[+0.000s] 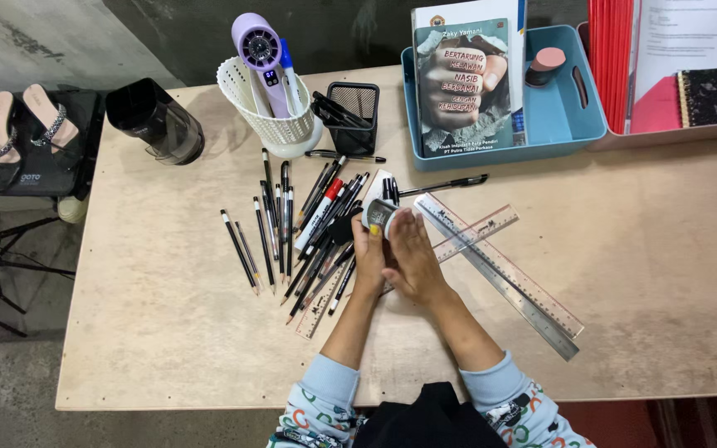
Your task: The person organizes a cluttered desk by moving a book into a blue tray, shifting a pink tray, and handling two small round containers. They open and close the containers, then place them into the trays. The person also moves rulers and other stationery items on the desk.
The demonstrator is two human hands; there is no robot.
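Your left hand point(368, 253) and right hand point(412, 257) meet over the counter point(641, 274), fingers closed together on a small grey roll of tape point(381, 216) above the scattered pens point(309, 224); you seem mid-handling it, and keeping grip matters.

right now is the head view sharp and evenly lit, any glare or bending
Head view: sharp on the hands, pens and rulers; soft, even light with faint shadows; mild shine on the metal ruler, no harsh glare; the table edges bow slightly, wide-lens distortion.
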